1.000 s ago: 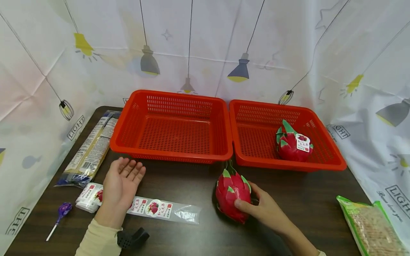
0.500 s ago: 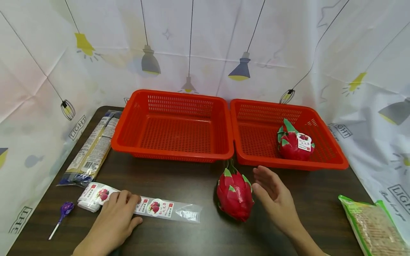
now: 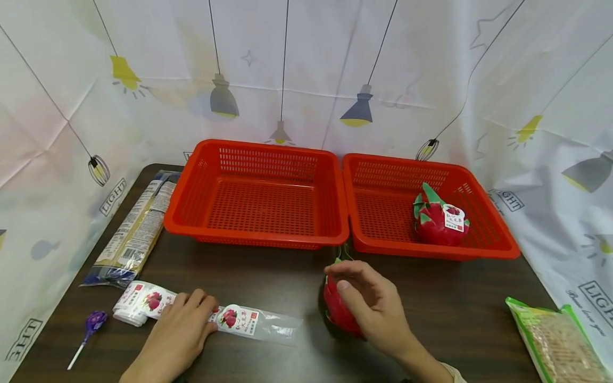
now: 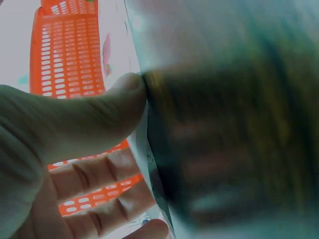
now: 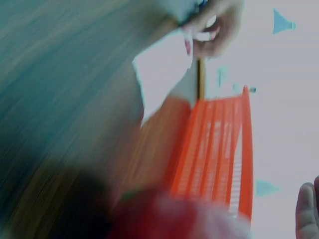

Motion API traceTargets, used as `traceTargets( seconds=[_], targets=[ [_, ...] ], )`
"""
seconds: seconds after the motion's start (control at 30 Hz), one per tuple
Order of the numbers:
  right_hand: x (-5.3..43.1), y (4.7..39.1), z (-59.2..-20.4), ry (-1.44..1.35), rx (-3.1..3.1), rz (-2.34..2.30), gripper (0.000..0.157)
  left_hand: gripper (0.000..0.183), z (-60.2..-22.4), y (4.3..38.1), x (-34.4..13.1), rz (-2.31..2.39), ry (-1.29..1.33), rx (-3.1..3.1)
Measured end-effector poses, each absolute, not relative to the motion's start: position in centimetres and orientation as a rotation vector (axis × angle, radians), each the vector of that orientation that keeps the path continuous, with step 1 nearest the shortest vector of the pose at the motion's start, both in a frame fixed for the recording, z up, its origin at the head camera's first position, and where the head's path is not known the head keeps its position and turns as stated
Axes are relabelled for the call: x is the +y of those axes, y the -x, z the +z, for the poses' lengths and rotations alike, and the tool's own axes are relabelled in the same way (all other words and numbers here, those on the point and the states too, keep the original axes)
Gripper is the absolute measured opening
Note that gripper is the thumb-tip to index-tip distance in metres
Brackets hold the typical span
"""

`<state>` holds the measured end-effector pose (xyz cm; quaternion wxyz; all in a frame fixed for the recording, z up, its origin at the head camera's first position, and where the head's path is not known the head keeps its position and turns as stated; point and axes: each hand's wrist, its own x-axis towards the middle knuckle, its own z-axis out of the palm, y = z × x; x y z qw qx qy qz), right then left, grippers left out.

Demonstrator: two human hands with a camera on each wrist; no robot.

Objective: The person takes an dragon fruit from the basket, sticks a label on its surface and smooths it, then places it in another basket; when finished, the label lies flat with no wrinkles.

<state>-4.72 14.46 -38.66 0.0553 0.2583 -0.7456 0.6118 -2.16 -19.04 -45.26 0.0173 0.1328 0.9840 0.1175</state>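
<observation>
A strip of dragon fruit stickers [image 3: 245, 321] on clear backing lies on the dark table, its rolled end at left. My left hand [image 3: 178, 331] lies across it; in the left wrist view the thumb [image 4: 107, 112] and fingers pinch its edges. A red dragon fruit [image 3: 339, 309] with green-tipped scales sits right of the strip, partly hidden by my right hand [image 3: 378, 314]. That hand hovers over the fruit's near side with loosely bent fingers, holding nothing. The fruit is a blurred red shape in the right wrist view. A labelled dragon fruit [image 3: 438, 226] lies in the right basket.
Two red plastic baskets stand side by side at the back: a larger left basket [image 3: 256, 240] and a right basket [image 3: 412, 249]. At left are a long plastic package [image 3: 136, 229] and a purple lollipop [image 3: 96, 321]. A green-edged bag [image 3: 557, 338] lies at far right.
My left hand has turned palm down and come onto the sticker strip. My right hand has let go of the dragon fruit, drawn off right, then moved back left over it.
</observation>
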Motion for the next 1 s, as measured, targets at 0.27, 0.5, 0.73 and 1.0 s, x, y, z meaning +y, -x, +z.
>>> traceTargets(
  seconds=[0.27, 0.5, 0.73, 1.0],
  targets=[
    [9.6, 5.2, -38.7, -1.188, -2.500, 1.715, 0.023, 0.016, -43.8, 1.5, -18.8, 0.401, -0.487, 3.098],
    [7.0, 6.4, -39.3, -1.186, -2.940, 1.355, 0.038, 0.016, -42.0, 1.0, -18.1, 0.492, -0.616, 3.196],
    [5.1, 6.7, -40.4, -1.176, -2.925, 1.429, 0.026, 0.016, -41.5, 0.8, -18.1, 0.528, -0.630, 3.151],
    [4.6, 6.4, -41.1, -1.172, -2.841, 1.514, 0.008, 0.021, -41.9, 1.1, -19.3, 0.681, -0.785, 3.056]
  ],
)
